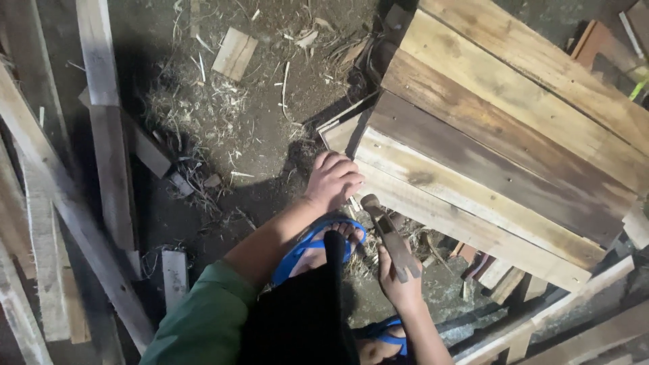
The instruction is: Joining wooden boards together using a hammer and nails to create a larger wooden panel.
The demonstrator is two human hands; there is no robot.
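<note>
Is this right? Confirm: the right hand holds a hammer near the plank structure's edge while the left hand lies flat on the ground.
Not quite. In the head view the left hand rests on the plank structure at its edge, not the ground. The right hand does hold the hammer.
</note>
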